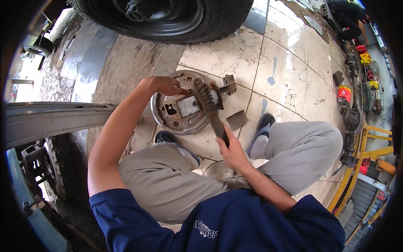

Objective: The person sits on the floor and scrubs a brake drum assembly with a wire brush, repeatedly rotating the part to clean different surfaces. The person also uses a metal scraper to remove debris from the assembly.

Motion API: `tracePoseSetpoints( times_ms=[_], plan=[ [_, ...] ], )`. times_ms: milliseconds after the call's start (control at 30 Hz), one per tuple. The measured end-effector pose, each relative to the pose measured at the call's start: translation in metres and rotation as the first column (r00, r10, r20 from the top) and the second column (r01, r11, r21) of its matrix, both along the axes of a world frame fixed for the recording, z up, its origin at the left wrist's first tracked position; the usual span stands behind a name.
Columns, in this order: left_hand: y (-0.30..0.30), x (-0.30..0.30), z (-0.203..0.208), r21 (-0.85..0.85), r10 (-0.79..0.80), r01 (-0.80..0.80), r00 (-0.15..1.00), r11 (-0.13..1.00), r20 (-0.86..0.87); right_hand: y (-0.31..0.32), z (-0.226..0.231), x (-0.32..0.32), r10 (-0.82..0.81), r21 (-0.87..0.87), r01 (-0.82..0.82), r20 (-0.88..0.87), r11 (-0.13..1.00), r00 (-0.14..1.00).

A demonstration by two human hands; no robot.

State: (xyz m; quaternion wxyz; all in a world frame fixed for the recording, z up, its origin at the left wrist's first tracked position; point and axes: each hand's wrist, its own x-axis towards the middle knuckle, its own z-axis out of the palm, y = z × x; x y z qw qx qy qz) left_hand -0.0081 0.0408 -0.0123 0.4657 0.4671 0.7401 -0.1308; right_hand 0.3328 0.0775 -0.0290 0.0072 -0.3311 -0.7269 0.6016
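Left edge: a grey metal beam runs in toward the middle, its end short of the round plate. Far side, left of centre: 1 large black tire on a dark wheel.

Left hand: over the far left part of the plate, index finger extended right toward the metal block, remaining fingers curled; cannot tell whether they grip anything. 1 dark shoe just on the near side of the plate.

Centre: the round metal plate, with holes and a raised rim, lies on the tiled floor between the person and the tire. On it, 1 rectangular metal block, pale on top, set at a slant. Wire brush: bristle end over the block's right part; cannot tell if bristles touch it.

Right hand: near side, fingers clamped on the brush handle. Farther right, 1 metal bracket at the plate's right side; nearer, 1 flat brown piece on the floor, then the other shoe.

Right edge: 1 red can; nearer, a yellow frame.
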Motion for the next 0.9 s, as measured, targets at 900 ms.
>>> tracePoseSetpoints(
  times_ms=[900],
  plan=[
    [0.003,-0.005,-0.018,0.284,-0.017,-0.041,0.98,0.958,0.199,0.001,0.019,-0.001,0.009,-0.136,0.011,0.147,0.991,0.989]
  ],
)
